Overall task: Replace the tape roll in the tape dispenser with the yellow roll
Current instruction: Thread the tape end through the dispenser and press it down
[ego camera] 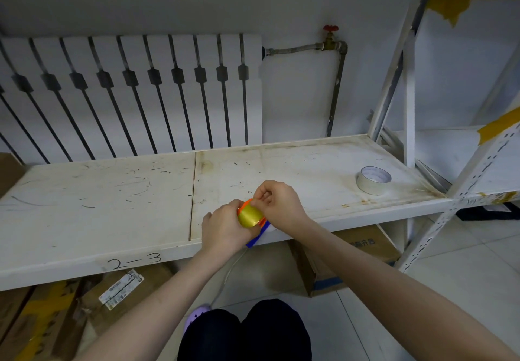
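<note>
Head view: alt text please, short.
Two bare hands hold an orange and blue tape dispenser with a yellow roll at a white shelf's front edge; the right hand pinches at its top, the left hand grips it. A whitish tape roll lies far right.

A single wide-angle view comes from the person's head, facing forward and tilted down over the front edge of a white shelf (112, 206). It sits close: both forearms run up from the bottom corners, and the left hand (222, 230) and right hand (277, 201) meet near the shelf's front edge, about mid-frame. Beyond the back edge a radiator (126, 93) fills the wall. Straight lines bow toward the frame's borders.
</note>
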`<state>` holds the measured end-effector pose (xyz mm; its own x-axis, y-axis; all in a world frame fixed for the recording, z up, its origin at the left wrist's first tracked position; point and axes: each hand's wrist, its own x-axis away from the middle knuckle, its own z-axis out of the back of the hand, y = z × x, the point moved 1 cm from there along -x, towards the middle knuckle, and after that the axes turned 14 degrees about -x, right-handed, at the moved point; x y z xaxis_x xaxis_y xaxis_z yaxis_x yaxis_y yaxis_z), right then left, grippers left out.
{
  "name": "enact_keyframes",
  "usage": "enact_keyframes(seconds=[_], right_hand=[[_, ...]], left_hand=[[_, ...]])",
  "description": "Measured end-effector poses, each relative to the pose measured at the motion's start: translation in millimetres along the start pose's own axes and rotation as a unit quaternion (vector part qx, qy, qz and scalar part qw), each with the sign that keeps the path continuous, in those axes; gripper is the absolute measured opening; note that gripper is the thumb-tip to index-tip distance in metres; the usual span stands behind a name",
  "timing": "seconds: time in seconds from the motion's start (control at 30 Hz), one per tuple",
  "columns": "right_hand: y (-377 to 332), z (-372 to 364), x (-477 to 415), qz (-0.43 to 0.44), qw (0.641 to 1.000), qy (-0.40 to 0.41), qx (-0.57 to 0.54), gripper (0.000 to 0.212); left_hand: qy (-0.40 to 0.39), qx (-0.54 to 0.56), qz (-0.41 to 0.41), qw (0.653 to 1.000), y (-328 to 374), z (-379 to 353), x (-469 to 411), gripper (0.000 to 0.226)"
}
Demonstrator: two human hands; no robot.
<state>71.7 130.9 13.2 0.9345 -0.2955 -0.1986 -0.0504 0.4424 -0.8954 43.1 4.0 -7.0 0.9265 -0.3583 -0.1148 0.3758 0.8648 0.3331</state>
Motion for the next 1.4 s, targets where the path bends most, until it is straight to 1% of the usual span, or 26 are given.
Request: enact_keyframes(seconds=[0.1,0.17,0.27,0.33,0.37,0.4,0.5,0.57,0.67,0.8,0.87,0.97,1.1,1.17,1.2,1.27,1.33,1.4], right_hand=[[-2.4,-4.7,7.6,0.054,0.998,-0.011,0.029,0.007],[-6.9,-7.7,11.4,0.084,0.995,-0.029,0.042,0.004],[-14.8,-8.7,15.0,0.104,0.993,-0.041,0.031,0.003],[-23.4,-10.3,17.4,0.114,0.993,-0.035,0.012,0.005],[-29.4,-11.1,18.1,0.121,0.992,-0.028,-0.004,0.006],[-36.5,-11.2,18.0,0.131,0.991,-0.017,-0.020,0.006],[-50.0,-3.5,6.5,0.148,0.988,0.014,-0.046,0.006],[-47.0,7.0,-4.4,0.118,0.990,0.039,-0.074,0.008],[-29.9,23.9,-16.9,0.072,0.989,0.091,-0.092,0.009],[-5.6,41.3,-23.8,0.020,0.993,0.107,-0.050,0.009],[7.2,47.7,-27.0,-0.018,0.992,0.119,-0.046,0.012],[29.5,53.5,-29.5,-0.087,0.984,0.140,-0.071,0.016],[61.0,48.7,-23.9,-0.173,0.963,0.170,-0.116,0.017],[66.4,42.1,-23.0,-0.193,0.952,0.188,-0.143,0.015],[64.5,39.3,-23.5,-0.186,0.950,0.196,-0.157,0.014],[50.5,36.6,-24.8,-0.132,0.956,0.203,-0.167,0.010],[29.8,35.6,-24.6,-0.055,0.969,0.182,-0.157,0.006],[10.0,33.7,-21.6,0.024,0.982,0.145,-0.119,0.009]], left_hand=[[0.010,-0.016,-0.018,1.000,-0.2,1.7,1.6,0.034],[-0.006,-0.006,-0.018,1.000,-1.4,3.3,1.3,0.026],[-0.027,-0.005,-0.012,1.000,-2.8,7.3,-1.4,0.009],[-0.041,-0.012,-0.005,0.999,-2.4,9.6,-5.2,0.015],[-0.047,-0.022,-0.003,0.999,-3.2,9.6,-7.8,0.012],[-0.055,-0.028,-0.008,0.998,-4.0,9.5,-9.5,0.014],[-0.070,-0.007,-0.011,0.997,-13.4,7.8,-10.5,0.042],[-0.070,0.008,-0.012,0.997,-20.8,8.7,-9.4,0.052],[-0.074,0.031,-0.016,0.997,-27.6,9.6,-7.4,0.054],[-0.086,0.035,-0.020,0.995,-30.8,11.4,-8.6,0.056],[-0.086,0.032,-0.016,0.996,-31.4,12.0,-10.9,0.058],[-0.089,0.026,-0.020,0.996,-30.2,12.5,-12.2,0.061],[-0.080,-0.005,-0.035,0.996,-28.2,11.3,-11.8,0.057],[-0.075,-0.015,-0.039,0.996,-27.5,10.9,-12.2,0.057],[-0.077,-0.016,-0.039,0.996,-27.1,10.8,-12.8,0.056],[-0.088,-0.005,-0.037,0.995,-27.0,10.6,-14.1,0.053],[-0.099,0.014,-0.034,0.994,-27.7,10.4,-16.2,0.050],[-0.105,0.026,-0.031,0.994,-28.7,9.7,-18.8,0.047]])
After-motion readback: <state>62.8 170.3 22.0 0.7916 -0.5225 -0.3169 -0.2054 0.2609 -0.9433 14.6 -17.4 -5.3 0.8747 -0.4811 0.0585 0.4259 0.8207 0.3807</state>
